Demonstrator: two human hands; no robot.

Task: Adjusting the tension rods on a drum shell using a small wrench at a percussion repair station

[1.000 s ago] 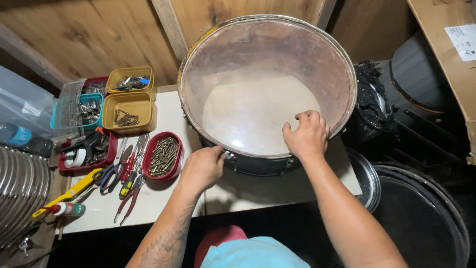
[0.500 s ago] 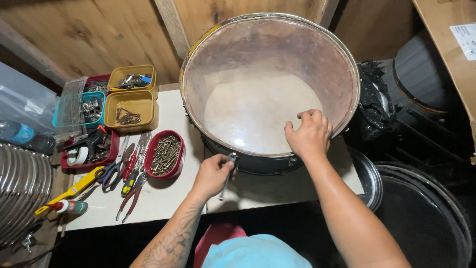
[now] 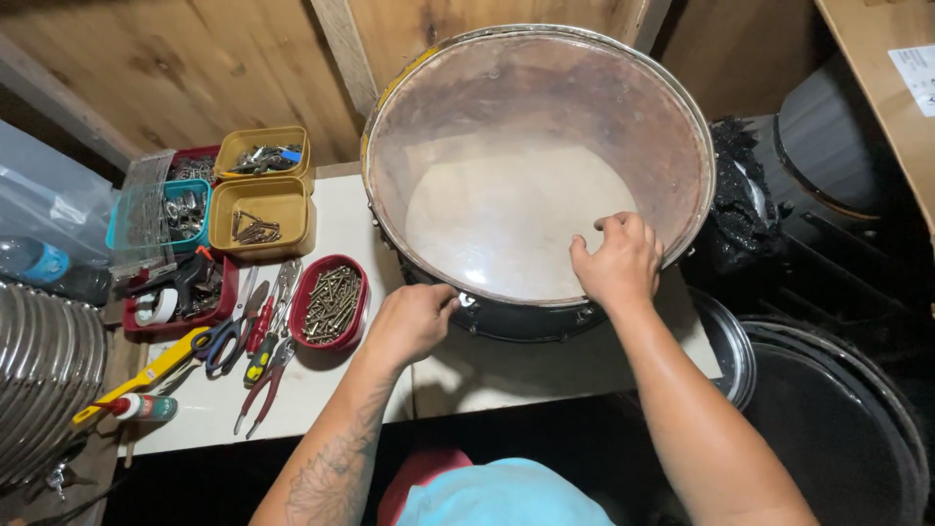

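A large drum (image 3: 541, 107) with a worn translucent skin and a metal hoop lies flat on the white table (image 3: 321, 390), its black shell toward me. My left hand (image 3: 411, 323) is closed in a fist against the near side of the shell, at a metal fitting on the hoop. It grips a small metal tool that is mostly hidden in the fist. My right hand (image 3: 617, 263) rests on the near edge of the skin with its fingers curled down on the hoop.
Left of the drum are a red oval dish of screws (image 3: 331, 304), two yellow boxes (image 3: 261, 209), a teal box (image 3: 185, 209), scissors (image 3: 226, 339), pliers and screwdrivers. A ribbed metal cylinder (image 3: 39, 390) stands far left; black drum shells (image 3: 838, 429) stand right.
My left hand has moved from the table edge up to the drum's side, bringing the small metal tool to the hoop. My right hand has stayed on the drum's near edge.
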